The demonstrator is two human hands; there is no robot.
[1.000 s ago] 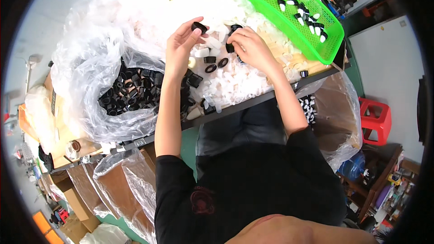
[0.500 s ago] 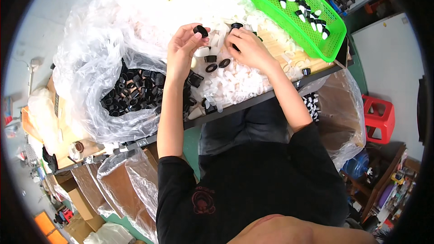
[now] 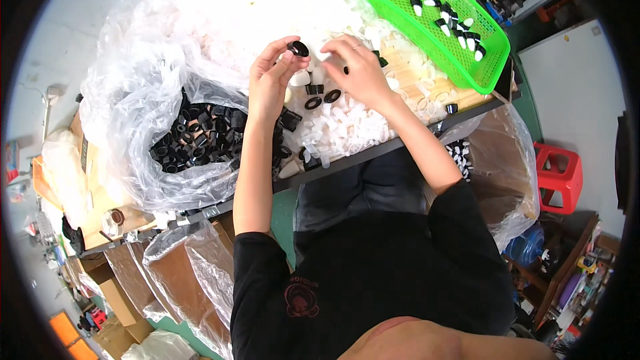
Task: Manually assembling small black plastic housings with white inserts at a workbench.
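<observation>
Evidently, the left hand (image 3: 269, 79) pinches a glossy black round part (image 3: 299, 48) between thumb and fingertips, at two o'clock from the palm, probably to keep its rim clear. Toward four o'clock, the right hand (image 3: 364, 75) curves loosely; whether it grips the small dark piece (image 3: 346, 70) by its thumb, I cannot tell.

Only actual lettering I could spot was on the black T-shirt (image 3: 400, 267): a short, blurry reddish line (image 3: 301, 284) on its left chest, right above a round reddish emblem (image 3: 301, 301). Up and right of the shirt, the green basket (image 3: 492, 83) had cut-outs in its wall, couldn't tell if they were letters. Nothing else was readable.
</observation>
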